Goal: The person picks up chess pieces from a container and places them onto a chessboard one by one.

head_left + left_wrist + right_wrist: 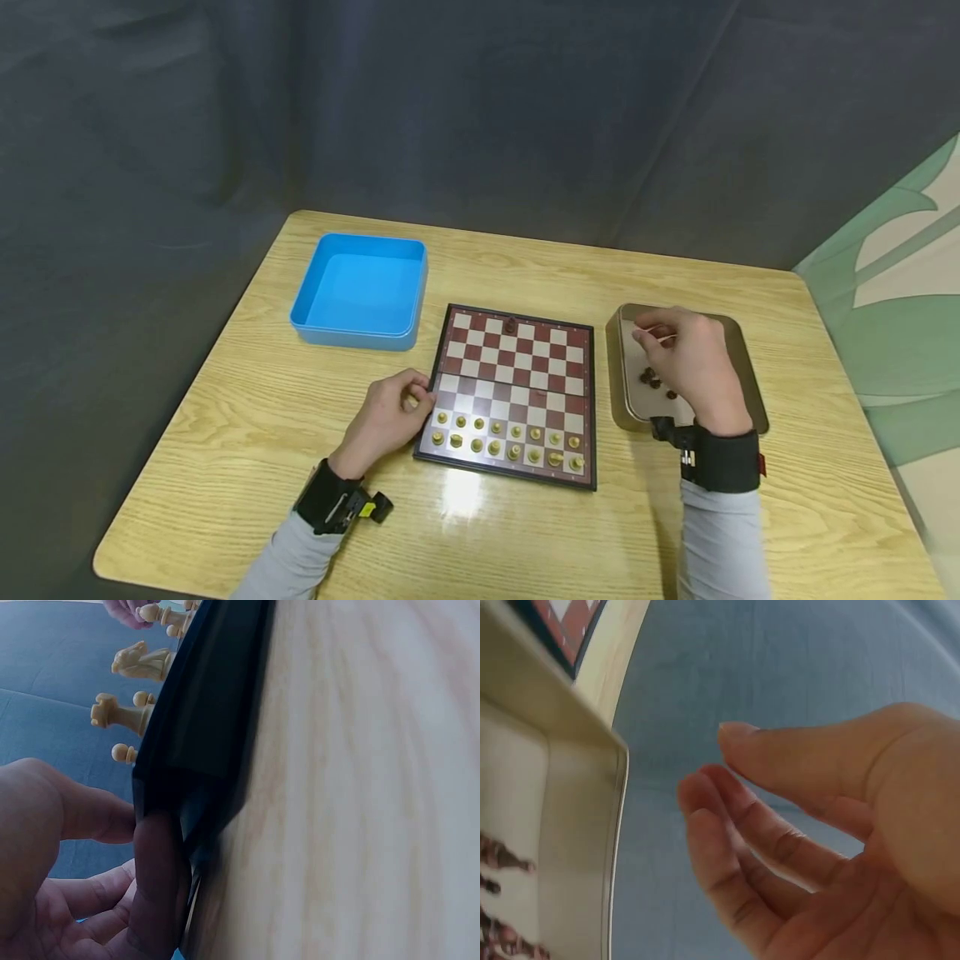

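A folding chessboard [525, 383] lies on the table. Gold chess pieces [497, 428] fill its two near rows, and a single dark chess piece [511, 325] stands on the far row. At the board's left edge, my left hand [387, 417] grips the black rim [154, 750] between thumb and finger, seen close up in the left wrist view. My right hand [690, 362] is over the metal tin [753, 392], fingers loosely bent. Seen from the right wrist, a gap separates thumb from fingertips [697, 791] and nothing is held. Dark chess pieces [510, 937] lie inside the tin, partly hidden.
A blue open box [360, 292] sits at the back left of the wooden table [247, 417]. Dark cloth [480, 125] hangs behind the table's far edge. A green patterned surface [900, 333] is beyond the right side.
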`<state>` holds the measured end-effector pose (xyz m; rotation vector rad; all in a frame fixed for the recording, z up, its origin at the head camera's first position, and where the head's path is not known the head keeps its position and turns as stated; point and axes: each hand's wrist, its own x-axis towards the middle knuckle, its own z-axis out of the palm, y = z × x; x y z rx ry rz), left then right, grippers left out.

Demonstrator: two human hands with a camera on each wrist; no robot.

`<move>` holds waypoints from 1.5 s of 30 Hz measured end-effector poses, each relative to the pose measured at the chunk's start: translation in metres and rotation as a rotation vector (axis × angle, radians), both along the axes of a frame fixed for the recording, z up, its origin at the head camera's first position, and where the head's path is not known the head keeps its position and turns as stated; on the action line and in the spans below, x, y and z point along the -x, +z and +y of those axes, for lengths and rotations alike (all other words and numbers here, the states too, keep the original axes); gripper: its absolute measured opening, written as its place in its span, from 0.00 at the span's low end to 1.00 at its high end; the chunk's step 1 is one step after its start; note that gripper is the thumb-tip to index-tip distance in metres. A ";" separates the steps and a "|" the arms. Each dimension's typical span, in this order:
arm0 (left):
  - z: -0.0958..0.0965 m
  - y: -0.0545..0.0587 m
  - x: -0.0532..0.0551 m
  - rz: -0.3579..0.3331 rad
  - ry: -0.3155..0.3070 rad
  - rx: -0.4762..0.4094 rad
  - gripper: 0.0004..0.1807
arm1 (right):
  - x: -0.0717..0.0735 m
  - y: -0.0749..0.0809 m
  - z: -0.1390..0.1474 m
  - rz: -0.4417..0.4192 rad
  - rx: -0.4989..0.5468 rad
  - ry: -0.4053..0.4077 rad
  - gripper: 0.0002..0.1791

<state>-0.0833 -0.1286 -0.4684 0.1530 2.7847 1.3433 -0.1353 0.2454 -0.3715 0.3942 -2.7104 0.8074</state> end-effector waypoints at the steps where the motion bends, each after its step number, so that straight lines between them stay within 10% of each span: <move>1: 0.000 0.000 0.000 -0.003 0.006 -0.003 0.05 | -0.001 0.001 0.003 -0.013 -0.005 -0.011 0.08; 29: -0.005 0.001 0.000 -0.009 0.018 -0.014 0.04 | -0.006 -0.017 0.048 -0.445 -0.154 -0.160 0.25; 45: 0.000 -0.003 0.001 -0.017 0.017 -0.005 0.04 | -0.005 -0.035 0.061 -0.439 -0.164 -0.234 0.21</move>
